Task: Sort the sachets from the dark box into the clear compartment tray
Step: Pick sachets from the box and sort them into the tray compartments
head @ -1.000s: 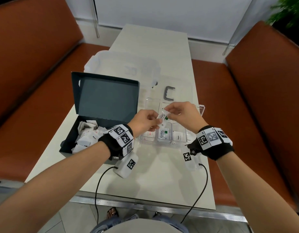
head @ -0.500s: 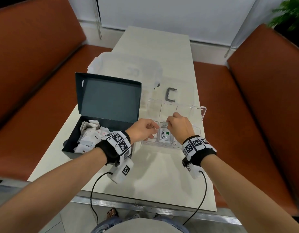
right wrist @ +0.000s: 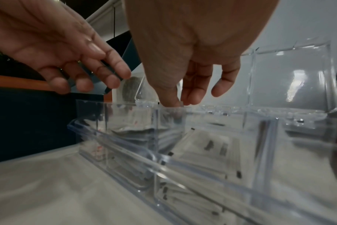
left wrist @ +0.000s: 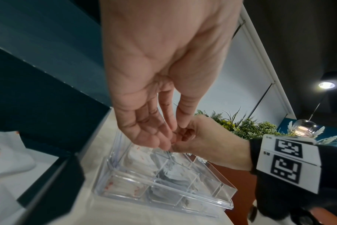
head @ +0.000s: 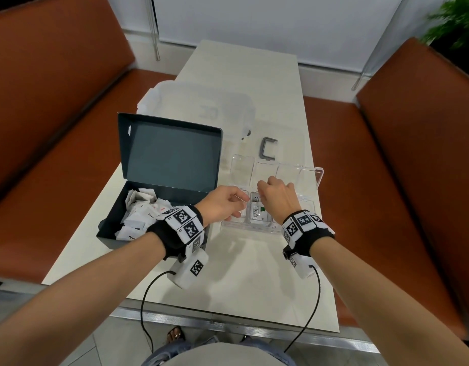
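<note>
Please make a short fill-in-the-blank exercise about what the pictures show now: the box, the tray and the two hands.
1. The lid of the dark box stands ____.
2. The sachet lying in the clear compartment tray carries the word ____.
3. The left hand and the right hand are both above the ____.
4. Beyond the tray a grey ____-shaped handle lies on the table.

Missing words: open; Stevia; tray; U

Table [head: 244, 273] carries: dark box [head: 138, 233] at 9 o'clock, tray [head: 311, 204] centre, clear bin [head: 196, 107] and grey handle [head: 268, 149] at 12.
</note>
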A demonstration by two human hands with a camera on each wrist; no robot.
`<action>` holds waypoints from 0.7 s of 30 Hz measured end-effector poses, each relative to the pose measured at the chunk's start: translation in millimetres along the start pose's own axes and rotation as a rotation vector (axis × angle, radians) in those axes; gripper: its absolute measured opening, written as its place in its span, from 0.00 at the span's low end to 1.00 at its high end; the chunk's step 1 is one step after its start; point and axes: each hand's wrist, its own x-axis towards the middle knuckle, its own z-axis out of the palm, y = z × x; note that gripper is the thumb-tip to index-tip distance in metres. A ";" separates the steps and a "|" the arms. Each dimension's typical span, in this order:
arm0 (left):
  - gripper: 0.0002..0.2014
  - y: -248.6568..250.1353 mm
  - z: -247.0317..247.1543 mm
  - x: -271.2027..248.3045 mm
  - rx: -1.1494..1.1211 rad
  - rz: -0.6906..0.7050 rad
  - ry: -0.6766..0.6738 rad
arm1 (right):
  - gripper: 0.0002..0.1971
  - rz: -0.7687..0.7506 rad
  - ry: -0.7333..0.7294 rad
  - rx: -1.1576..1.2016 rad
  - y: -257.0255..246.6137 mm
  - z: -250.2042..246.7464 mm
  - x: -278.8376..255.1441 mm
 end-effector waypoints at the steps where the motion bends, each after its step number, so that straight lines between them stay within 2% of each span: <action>1: 0.08 0.6 -0.1 -0.3 -0.001 -0.001 -0.002 | 0.09 0.001 -0.001 0.001 0.5 0.2 -0.2; 8: 0.11 5.2 -4.5 -3.2 0.000 0.004 -0.001 | 0.15 0.025 0.029 0.021 1.0 -2.7 -8.0; 12: 0.11 12.5 -12.2 -8.3 -0.018 0.007 0.006 | 0.15 0.028 0.058 0.041 0.0 -11.6 -11.0; 17: 0.11 23.6 -40.0 -25.3 0.003 0.039 0.011 | 0.10 0.024 0.187 0.249 -3.8 -41.5 -3.8; 21: 0.09 31.1 -84.2 -44.8 0.037 0.071 0.031 | 0.08 -0.059 0.299 0.452 -26.1 -75.8 13.6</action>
